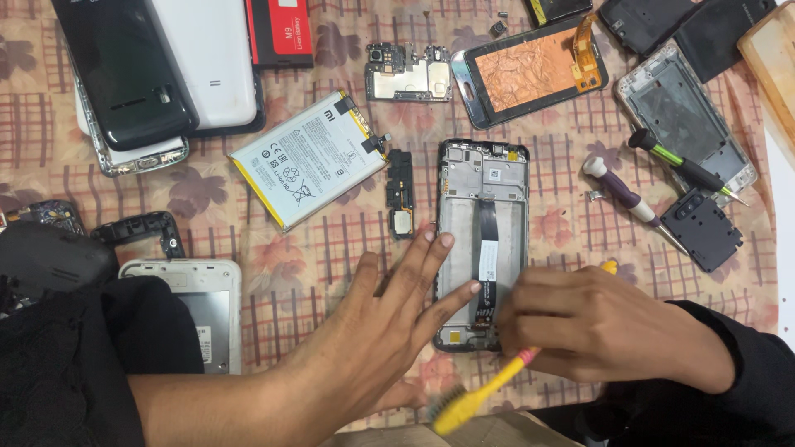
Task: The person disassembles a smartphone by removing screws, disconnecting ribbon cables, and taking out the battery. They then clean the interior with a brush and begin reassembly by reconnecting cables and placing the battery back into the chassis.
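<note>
I see one opened phone frame at centre frame, lying flat on the checked cloth with a black flex strip down its middle. My left hand lies on it with fingers spread flat, fingertips pressing the frame's left edge. My right hand is closed around one yellow brush, whose bristle end points to the bottom edge; the hand covers the frame's lower right corner. Just left of the frame I count one small black module and one white battery. At right lie two screwdrivers. One circuit board and one screen panel with copper foil sit along the top.
</note>
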